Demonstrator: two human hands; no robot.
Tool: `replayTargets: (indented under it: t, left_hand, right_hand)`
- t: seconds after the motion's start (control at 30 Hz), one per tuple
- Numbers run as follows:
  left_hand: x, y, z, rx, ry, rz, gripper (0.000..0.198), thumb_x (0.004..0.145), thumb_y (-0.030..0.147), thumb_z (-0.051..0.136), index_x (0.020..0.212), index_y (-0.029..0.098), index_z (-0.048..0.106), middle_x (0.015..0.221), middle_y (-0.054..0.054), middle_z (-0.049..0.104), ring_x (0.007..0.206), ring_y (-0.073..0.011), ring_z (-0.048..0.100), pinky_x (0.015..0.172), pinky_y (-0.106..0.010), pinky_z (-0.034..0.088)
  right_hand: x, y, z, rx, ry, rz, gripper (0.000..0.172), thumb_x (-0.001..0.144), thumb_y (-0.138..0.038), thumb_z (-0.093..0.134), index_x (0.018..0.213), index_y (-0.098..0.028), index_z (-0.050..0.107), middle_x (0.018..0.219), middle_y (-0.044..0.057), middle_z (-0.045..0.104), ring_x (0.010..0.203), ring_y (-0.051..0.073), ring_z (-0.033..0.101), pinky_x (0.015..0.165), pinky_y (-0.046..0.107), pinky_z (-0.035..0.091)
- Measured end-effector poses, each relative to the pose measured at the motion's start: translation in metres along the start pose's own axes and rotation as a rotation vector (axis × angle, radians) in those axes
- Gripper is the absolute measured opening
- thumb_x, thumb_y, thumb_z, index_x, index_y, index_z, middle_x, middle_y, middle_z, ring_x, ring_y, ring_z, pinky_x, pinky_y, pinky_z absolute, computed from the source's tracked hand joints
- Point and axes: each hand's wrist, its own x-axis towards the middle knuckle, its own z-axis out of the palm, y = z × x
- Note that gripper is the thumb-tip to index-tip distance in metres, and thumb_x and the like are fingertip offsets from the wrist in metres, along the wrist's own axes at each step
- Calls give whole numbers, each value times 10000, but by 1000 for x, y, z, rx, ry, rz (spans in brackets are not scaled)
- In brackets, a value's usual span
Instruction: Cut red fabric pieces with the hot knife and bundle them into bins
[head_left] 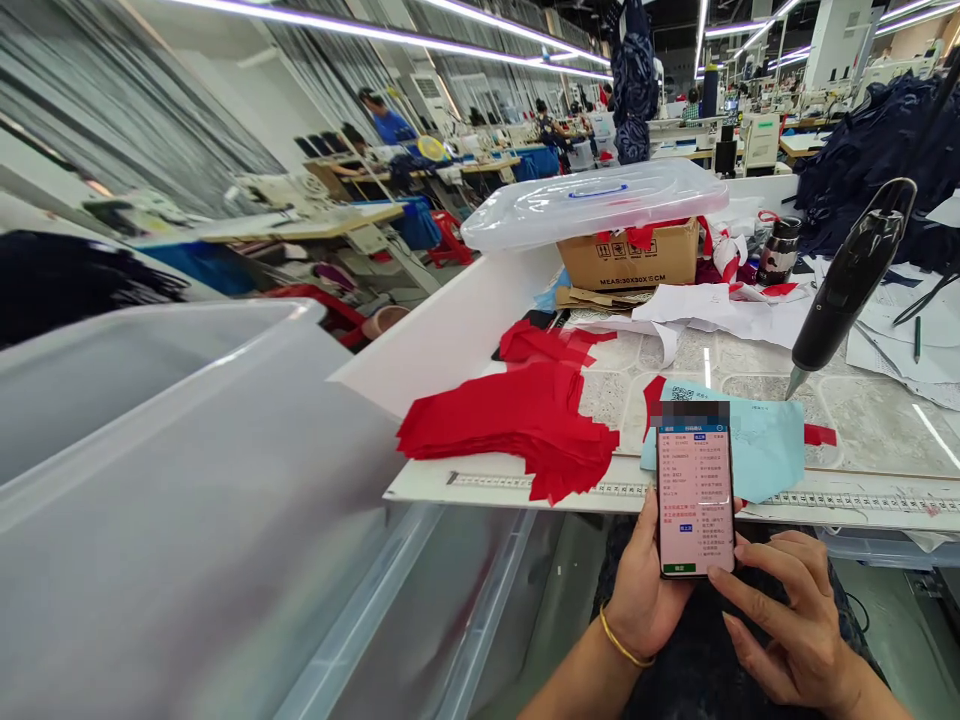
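Note:
A smartphone (pixel 696 510) with a lit screen of text lines is held upright in my left hand (pixel 649 580), which wraps it from below and the left side. My right hand (pixel 799 610) is at the phone's lower right, its fingers apart and bent, with fingertips at the screen's edge. Whether they touch the glass I cannot tell. Behind the phone lies a light-blue paper slip (pixel 769 445) with a QR code, over some red fabric (pixel 820 435). To the left, a stack of red cut fabric pieces (pixel 495 415) rests on the table's front edge.
A measuring tape (pixel 855 502) runs along the table edge. A black hand tool with a pointed tip (pixel 851 280) hangs over the right side. Behind stand a cardboard box (pixel 630 262) and a clear plastic lid (pixel 592 205). A large translucent bin (pixel 150 500) fills the left.

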Motion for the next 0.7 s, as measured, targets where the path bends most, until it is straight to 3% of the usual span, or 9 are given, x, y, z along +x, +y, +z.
replayTargets:
  t: [0.33, 0.57, 0.7]
  left_hand:
    - [-1, -5, 0, -15, -9, 3, 600, 895, 611, 544, 1230, 132, 683, 1121, -143, 733, 1051, -289, 663, 1010, -415, 442]
    - [-1, -4, -1, -10, -28, -3, 618, 926, 615, 482, 1209, 105, 686, 1099, -147, 734, 866, -245, 695, 896, -381, 493]
    - [-3, -3, -2, -26, 14, 11, 586, 955, 578, 456, 1154, 90, 711, 1074, -136, 743, 888, -226, 689, 900, -344, 489]
  right_hand:
    - [6, -9, 8, 28, -39, 13, 206, 868, -226, 614, 1046, -249, 717, 1093, 44, 621, 1000, 198, 528, 963, 398, 372]
    - [4, -8, 3, 25, -13, -27, 230, 847, -164, 592, 1026, -234, 719, 1082, 56, 603, 1012, 204, 551, 948, 402, 397]
    - [0, -6, 2, -16, -11, -4, 278, 851, -143, 576, 1074, -241, 709, 1089, 63, 604, 969, 196, 548, 933, 414, 404]
